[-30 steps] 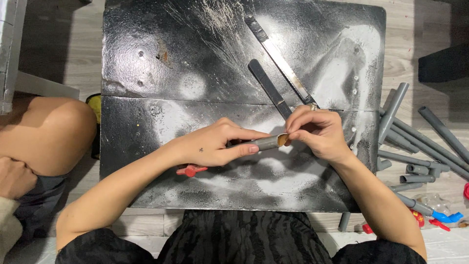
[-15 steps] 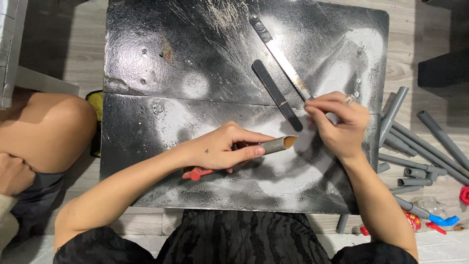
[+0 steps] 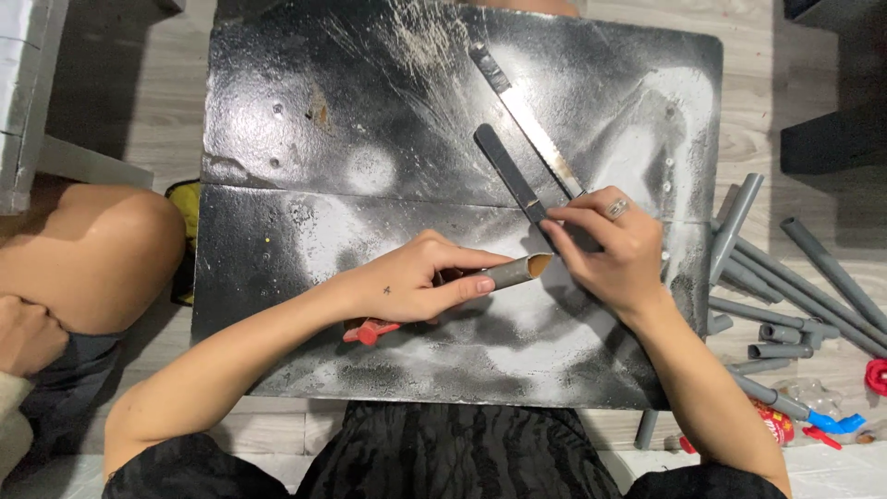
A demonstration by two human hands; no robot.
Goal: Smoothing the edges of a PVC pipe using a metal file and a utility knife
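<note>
left hand closed round a short grey pipe, forefinger laid along it, open end turned right and raised a little off the board. held so, presumably, to keep the mouth steady and facing the other hand. right hand just beside that mouth, fingers bent and pressed down on the near end of a dark flat file; whether pinched or only resting on it, cannot tell. beside the file, almost parallel, a long metal blade, running up and left across the board. under the left wrist, a small red part, half hidden.

board black, scuffed, dusted pale in streaks, with a seam across the middle. plenty of bare surface to the upper left and along the near edge; little on the right, the right hand close to that edge. past it, on the floor, loose grey pipes and short offcuts, plus red and blue bits. at the far left, another person's knee, well apart from both hands.
</note>
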